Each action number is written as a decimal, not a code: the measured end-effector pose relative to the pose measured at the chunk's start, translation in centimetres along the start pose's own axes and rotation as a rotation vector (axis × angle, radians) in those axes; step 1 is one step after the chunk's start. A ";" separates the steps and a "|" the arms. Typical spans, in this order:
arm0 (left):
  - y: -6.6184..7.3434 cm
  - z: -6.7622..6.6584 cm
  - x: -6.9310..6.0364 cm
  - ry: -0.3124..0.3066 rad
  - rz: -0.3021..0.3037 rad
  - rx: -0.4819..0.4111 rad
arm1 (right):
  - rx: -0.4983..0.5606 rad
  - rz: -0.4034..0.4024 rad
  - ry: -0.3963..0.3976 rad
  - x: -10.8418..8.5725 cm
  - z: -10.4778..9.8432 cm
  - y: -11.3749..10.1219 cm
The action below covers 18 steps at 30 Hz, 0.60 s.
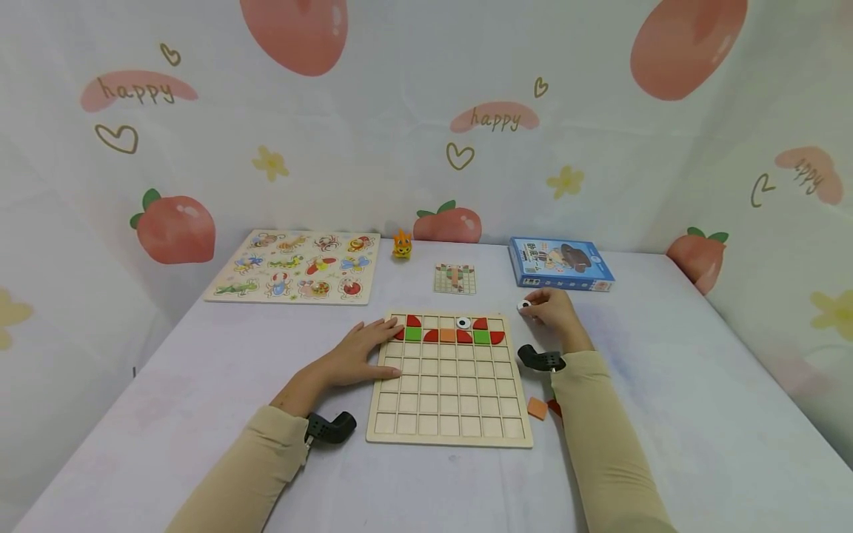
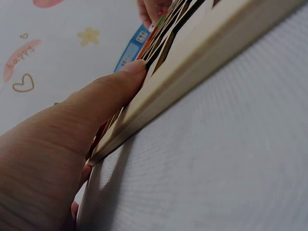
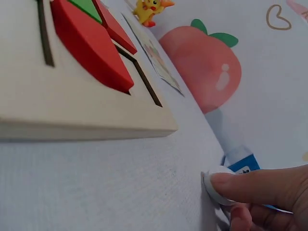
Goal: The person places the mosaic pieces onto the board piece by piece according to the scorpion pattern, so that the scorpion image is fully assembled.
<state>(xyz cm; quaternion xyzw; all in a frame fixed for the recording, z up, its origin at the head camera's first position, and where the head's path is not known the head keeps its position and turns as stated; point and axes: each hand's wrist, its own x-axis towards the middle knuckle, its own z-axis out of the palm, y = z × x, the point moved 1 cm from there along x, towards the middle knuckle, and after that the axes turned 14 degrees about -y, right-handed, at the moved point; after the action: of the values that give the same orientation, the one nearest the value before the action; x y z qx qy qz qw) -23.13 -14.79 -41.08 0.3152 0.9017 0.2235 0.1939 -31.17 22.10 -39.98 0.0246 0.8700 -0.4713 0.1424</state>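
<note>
Tiles (image 1: 482, 337), red rounded, green square and orange square, sit with a white round disc (image 1: 463, 323) bearing a black dot in the two far rows of a pale wooden grid board (image 1: 429, 385) on the white surface (image 1: 200, 414). My left hand (image 1: 353, 355), spread wide, rests on the board's left edge. My right hand (image 1: 556, 311) pinches a matching second disc (image 1: 523, 305) just off the board's far right corner, near a blue rectangular box (image 1: 560, 265).

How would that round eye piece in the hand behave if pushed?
The eye piece, pinched in the right hand, looks small, so it's probably light. Its round rim suggests it might roll if set on edge. No bend shows under the thumb, so it's likely stiff.
</note>
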 end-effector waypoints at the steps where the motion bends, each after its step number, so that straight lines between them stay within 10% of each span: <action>1: 0.0 0.0 0.0 0.000 0.000 0.002 | 0.012 -0.006 -0.001 0.0 0.1 -0.1; 18: 0.0 -0.1 0.0 0.000 -0.004 0.005 | 0.061 -0.093 -0.126 -0.5 2.0 -3.0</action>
<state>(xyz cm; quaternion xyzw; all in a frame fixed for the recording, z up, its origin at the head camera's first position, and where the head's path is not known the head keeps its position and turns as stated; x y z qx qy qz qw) -23.10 -14.81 -41.01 0.3140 0.9029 0.2207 0.1936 -30.75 18.79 -38.45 -0.0412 0.8448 -0.5045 0.1738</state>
